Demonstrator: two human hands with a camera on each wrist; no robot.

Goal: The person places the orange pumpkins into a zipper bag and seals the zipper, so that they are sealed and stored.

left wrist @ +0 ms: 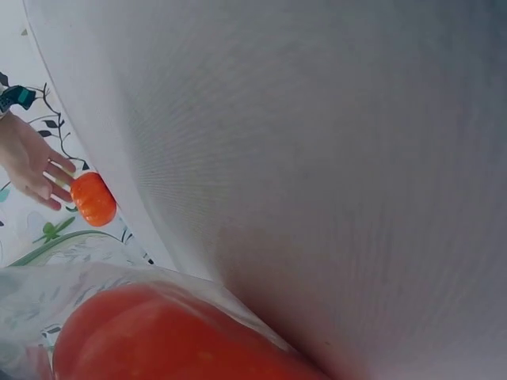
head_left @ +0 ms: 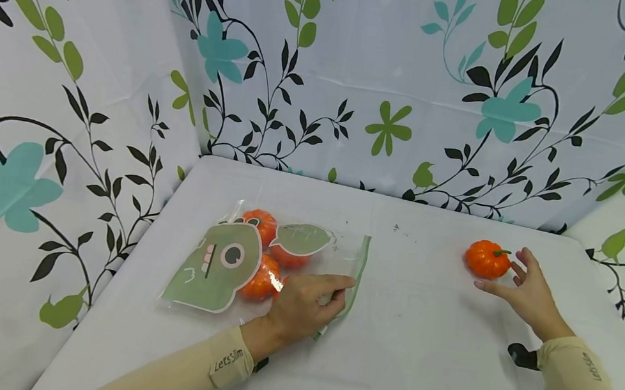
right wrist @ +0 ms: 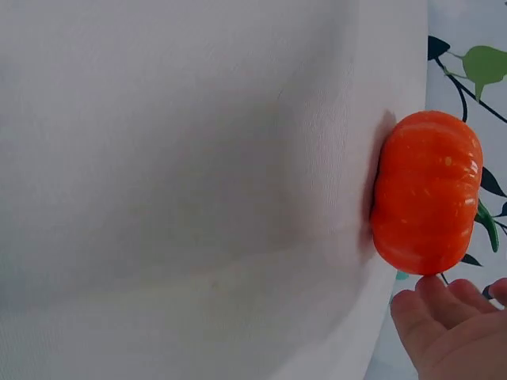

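A clear zip bag (head_left: 348,250) with a green edge and a green cartoon print lies on the left of the table. Inside it are several small orange toy pumpkins (head_left: 260,279). My left hand (head_left: 300,303) lies over the bag and pinches it near the green-edged side. On the right of the table sits a loose orange pumpkin (head_left: 486,259) with a green stem. My right hand (head_left: 529,297) is beside this pumpkin, thumb and fingers spread apart. In the right wrist view, fingertips (right wrist: 432,286) reach the pumpkin's side; whether they touch cannot be told.
A white cloth covers the table (head_left: 405,347). Patterned curtains (head_left: 324,93) with leaves and flowers hang behind the table and at both sides. The table's far edge runs just beyond the bag and the loose pumpkin.
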